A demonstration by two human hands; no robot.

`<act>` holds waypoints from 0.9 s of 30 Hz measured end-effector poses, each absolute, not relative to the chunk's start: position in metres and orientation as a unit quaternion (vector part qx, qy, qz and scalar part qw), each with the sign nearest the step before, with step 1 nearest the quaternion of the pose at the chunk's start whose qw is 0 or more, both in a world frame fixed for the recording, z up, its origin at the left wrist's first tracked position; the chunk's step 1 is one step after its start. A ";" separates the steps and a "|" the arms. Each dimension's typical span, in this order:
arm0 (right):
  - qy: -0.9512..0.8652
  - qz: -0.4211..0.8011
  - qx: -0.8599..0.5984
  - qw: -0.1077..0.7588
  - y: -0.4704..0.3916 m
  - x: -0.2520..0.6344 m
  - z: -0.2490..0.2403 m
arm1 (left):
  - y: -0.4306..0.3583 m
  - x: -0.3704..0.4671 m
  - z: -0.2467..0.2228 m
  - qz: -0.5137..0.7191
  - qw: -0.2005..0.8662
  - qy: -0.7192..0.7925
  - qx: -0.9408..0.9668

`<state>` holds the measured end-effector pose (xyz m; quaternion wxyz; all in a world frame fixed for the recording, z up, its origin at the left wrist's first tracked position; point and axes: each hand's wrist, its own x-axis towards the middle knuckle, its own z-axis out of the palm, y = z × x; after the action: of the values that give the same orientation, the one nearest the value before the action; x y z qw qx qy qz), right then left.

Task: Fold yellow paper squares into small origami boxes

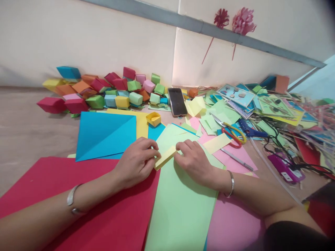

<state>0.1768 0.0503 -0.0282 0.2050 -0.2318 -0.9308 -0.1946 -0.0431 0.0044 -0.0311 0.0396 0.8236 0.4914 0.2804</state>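
A folded strip of pale yellow paper (165,157) slants between my two hands, over the light green sheet (183,216). My left hand (138,158) pinches its lower left end between thumb and fingers. At the upper right end, my right hand (192,158) grips it with curled fingers. Just beyond the hands sits a small yellow folded paper box (153,119). Another pale yellow strip (217,143) lies flat to the right of my right hand, beside a grey craft knife (237,159).
Several coloured folded paper boxes (115,89) are heaped along the wall beside a phone (177,101). Red-and-yellow-handled scissors (230,132), a blue glue gun (251,129) and a purple power strip (285,167) with cables lie right. Red (110,205) and blue sheets (107,134) spread left.
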 end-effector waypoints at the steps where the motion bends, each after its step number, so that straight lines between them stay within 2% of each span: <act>1: -0.932 -0.192 -0.234 0.198 0.050 0.177 -0.029 | 0.003 -0.042 -0.029 0.276 0.046 0.492 0.824; 7: -0.944 -0.163 -0.242 0.156 0.051 0.175 -0.029 | 0.002 -0.039 -0.032 0.246 0.070 0.505 0.825; 14: -0.951 -0.138 -0.241 0.133 0.050 0.174 -0.030 | 0.007 -0.043 -0.040 0.268 0.078 0.536 0.796; 23: -0.962 -0.124 -0.221 0.096 0.048 0.176 -0.029 | 0.009 -0.045 -0.039 0.199 0.020 0.535 0.821; 27: -0.963 -0.128 -0.218 0.097 0.048 0.177 -0.029 | 0.010 -0.048 -0.042 0.225 0.025 0.571 0.789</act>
<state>0.1771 0.0480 -0.0292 0.0969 -0.2177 -0.9627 -0.1281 -0.0475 0.0104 -0.0424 0.0249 0.7890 0.5710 0.2255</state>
